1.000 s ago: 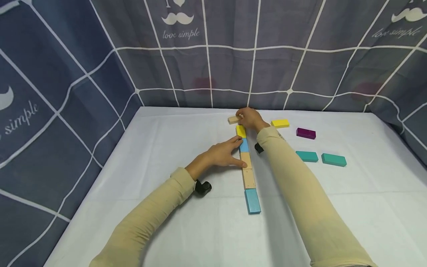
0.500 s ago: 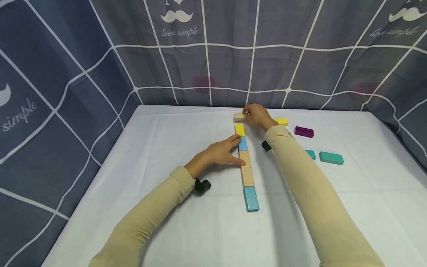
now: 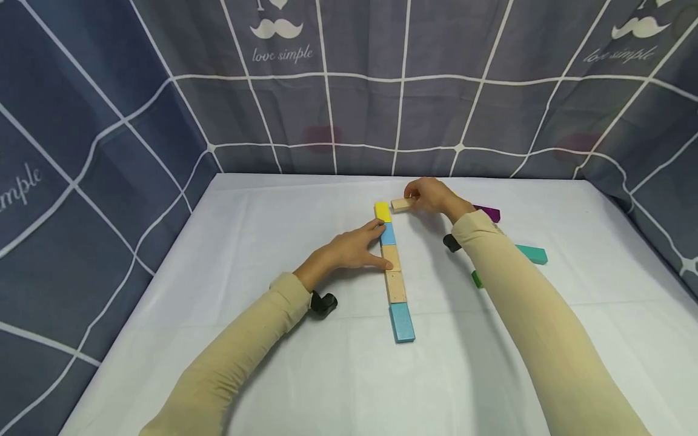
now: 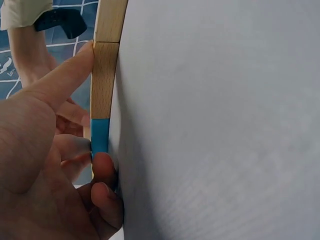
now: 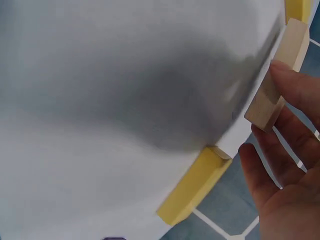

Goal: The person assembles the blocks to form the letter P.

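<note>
A straight row of wooden blocks runs up the white table: a yellow block at the far end, then a light blue block, two plain wood blocks and a larger blue block nearest me. From the left side, my left hand rests along the row. Its thumb touches a plain block and its fingertips reach the light blue one. At the far end, my right hand pinches another plain wood block between thumb and fingers, just right of the yellow block and lying crosswise to the row.
To the right lie a purple block, a teal block and a green block, partly behind the right sleeve. Another yellow block shows in the right wrist view. A dark grid-patterned curtain stands behind the table.
My right hand has carried the plain block rightward, from left of the row's far end to right of the yellow block. My left hand keeps its place on the row.
</note>
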Tool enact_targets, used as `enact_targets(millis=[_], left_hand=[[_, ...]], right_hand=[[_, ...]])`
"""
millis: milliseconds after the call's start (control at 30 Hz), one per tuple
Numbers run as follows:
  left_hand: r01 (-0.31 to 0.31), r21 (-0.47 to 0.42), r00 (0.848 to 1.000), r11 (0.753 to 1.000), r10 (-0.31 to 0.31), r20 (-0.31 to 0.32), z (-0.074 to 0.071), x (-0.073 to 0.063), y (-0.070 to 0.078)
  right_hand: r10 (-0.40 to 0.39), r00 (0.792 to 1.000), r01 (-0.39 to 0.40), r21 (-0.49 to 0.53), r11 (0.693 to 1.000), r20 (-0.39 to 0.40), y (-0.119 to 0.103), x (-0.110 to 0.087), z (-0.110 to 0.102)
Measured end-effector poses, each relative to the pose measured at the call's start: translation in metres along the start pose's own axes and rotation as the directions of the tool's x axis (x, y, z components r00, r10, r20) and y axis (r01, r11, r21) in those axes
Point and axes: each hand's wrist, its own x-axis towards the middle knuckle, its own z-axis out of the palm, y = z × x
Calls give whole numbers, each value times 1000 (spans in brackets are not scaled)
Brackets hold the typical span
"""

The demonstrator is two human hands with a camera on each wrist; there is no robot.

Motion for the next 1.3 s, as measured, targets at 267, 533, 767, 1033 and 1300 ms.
enact_targets(millis=[267, 533, 767, 1033, 1300], left_hand=[[-4, -13, 1000, 1000, 4, -2, 1, 1, -2], [-2, -20, 1000, 1000, 2, 0, 3, 0, -3], [3, -16, 1000, 1000, -3, 1, 3, 0, -3], [-1, -7, 1000, 1000, 1, -3, 2, 0, -2], [-3, -18, 1000, 1000, 3, -8, 2, 0, -4]], right_hand=[[30, 999, -30, 61, 998, 15, 1, -4, 10], [43, 999, -40, 106, 994, -29, 6, -1, 17], [43, 998, -39, 76, 996, -45, 2, 0, 20], [48, 997, -45, 52, 998, -65, 0, 4, 23], [58, 996, -53, 73, 996, -66, -2, 3, 24]])
